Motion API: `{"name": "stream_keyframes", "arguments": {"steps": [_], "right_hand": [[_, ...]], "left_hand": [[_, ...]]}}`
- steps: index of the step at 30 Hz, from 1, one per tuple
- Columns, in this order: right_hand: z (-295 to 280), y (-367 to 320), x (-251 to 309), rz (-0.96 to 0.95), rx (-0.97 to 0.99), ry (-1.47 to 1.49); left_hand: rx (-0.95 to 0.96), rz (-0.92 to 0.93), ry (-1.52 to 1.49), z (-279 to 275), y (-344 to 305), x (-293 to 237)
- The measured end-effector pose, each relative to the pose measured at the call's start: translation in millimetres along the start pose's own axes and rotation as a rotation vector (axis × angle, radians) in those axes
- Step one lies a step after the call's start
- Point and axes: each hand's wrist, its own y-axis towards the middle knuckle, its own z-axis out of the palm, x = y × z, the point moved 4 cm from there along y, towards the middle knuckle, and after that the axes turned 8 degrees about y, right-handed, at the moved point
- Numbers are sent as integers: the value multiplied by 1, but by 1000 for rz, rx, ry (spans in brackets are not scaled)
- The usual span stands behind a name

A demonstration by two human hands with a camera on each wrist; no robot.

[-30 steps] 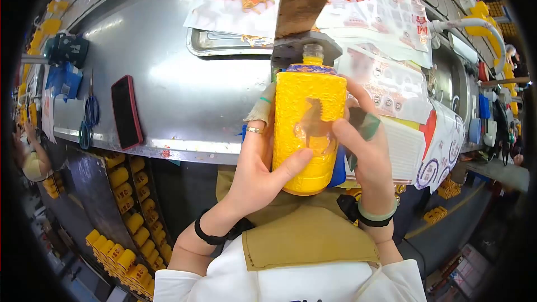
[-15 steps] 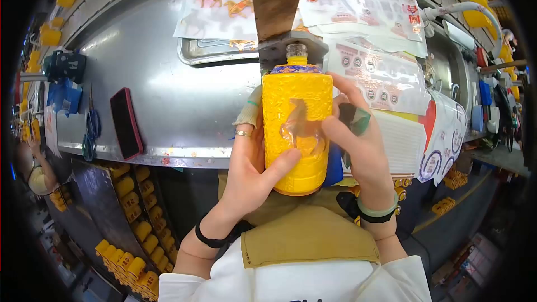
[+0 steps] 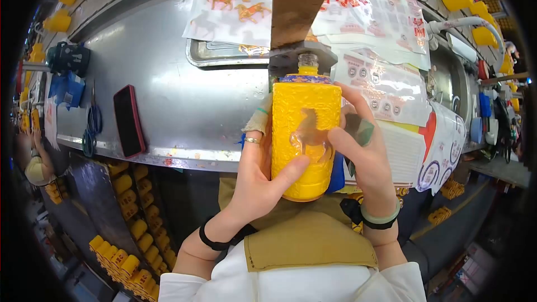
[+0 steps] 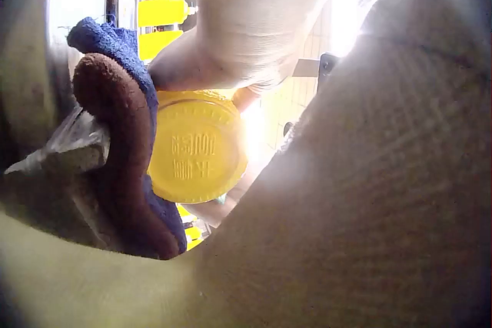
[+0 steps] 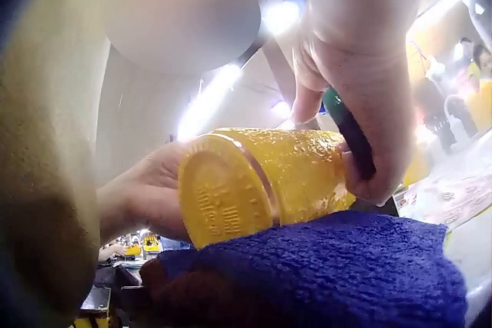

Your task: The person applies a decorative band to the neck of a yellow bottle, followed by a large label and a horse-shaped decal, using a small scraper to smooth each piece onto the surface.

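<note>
A yellow embossed bottle (image 3: 299, 176) with a clear glass neck lies in both hands, neck pointing away. My left hand (image 3: 254, 182) grips its left side, the thumb resting on the front below a horse decal (image 3: 309, 134). My right hand (image 3: 366, 159) holds the right side, its thumb touching the decal's edge, and a dark green piece (image 3: 359, 130) sits among its fingers. In the right wrist view the bottle (image 5: 300, 178) rests along a blue cloth (image 5: 346, 266). The left wrist view shows the bottle's embossed base (image 4: 198, 147).
A phone (image 3: 128, 121) and blue scissors (image 3: 93, 120) lie on the metal table at left. A tray (image 3: 201, 56) bears a sheet of horse decals (image 3: 229, 17). Printed sheets (image 3: 386, 78) cover the right side. A brown post (image 3: 302, 5) stands beyond the bottle.
Both hands and the bottle shifted left in the view and then back right, along with the surroundings. The grip and the decal's place on the bottle look much the same.
</note>
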Motion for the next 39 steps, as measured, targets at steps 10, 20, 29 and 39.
{"name": "stream_keyframes", "arguments": {"steps": [10, 20, 29, 39], "right_hand": [[-11, 4, 2, -38, 59, -27], [42, 1, 89, -652, 326, -922], [41, 0, 84, -1230, 269, -1208], [-17, -13, 40, -698, -159, -745]], "left_hand": [[-4, 28, -20, 1, 1, 1], [-11, 78, 0, 2, 1, 0], [-19, -14, -76, 1, -1, 3], [1, 362, 896, -4, -20, 3]]}}
